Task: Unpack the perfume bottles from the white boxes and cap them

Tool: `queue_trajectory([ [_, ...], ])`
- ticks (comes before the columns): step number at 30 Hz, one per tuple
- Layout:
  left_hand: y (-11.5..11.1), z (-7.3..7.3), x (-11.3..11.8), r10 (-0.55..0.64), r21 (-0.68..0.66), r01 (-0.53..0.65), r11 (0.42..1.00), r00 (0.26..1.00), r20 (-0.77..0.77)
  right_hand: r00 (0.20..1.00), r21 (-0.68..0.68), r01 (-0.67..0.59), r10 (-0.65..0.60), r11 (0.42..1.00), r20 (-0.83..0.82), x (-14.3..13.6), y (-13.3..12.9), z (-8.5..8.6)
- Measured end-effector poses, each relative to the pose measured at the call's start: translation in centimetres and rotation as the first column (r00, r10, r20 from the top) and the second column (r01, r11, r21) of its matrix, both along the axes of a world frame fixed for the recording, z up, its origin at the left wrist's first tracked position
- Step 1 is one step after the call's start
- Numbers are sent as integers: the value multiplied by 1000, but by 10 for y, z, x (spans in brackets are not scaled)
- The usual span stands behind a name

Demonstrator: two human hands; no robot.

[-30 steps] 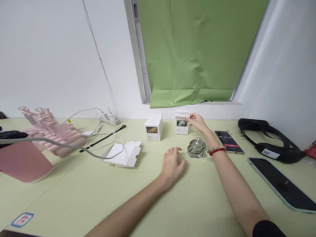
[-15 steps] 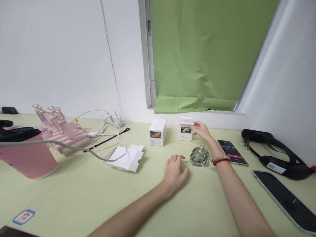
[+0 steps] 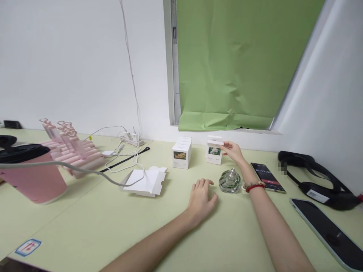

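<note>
Soft, even light brightens your wide, edge-stretched view, with faint shadows beneath the pink cup (image 3: 35, 181) and small highlights glinting on the glass bottle (image 3: 229, 181).

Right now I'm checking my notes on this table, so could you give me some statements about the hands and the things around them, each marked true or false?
1. The right hand has its fingers on the white-flower box. True.
2. The left hand is holding the glass bottle. False: it rests on the table, and the bottle stands to its right.
3. The phone showing a timer lies between the glass bottle and the black headset. True.
4. The pink cup has no lid. False: it wears a black lid.
5. The yellow-flower box stands to the right of the white-flower box. False: it stands to the left.
</note>
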State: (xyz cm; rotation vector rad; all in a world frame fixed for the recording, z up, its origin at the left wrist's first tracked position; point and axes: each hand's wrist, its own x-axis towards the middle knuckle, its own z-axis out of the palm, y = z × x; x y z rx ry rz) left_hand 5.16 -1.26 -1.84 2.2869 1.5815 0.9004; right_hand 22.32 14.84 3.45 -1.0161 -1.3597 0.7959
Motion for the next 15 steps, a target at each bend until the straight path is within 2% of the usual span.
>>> queue_trajectory([
  [7,-1,3,0,-1,-1,1,1000,1000,-2,994,-29,-59,57,998,-89,-3,6,-4],
  [15,-1,2,0,-3,-11,2,1000,1000,-5,991,-52,-72,66,996,-116,-3,10,-9],
])
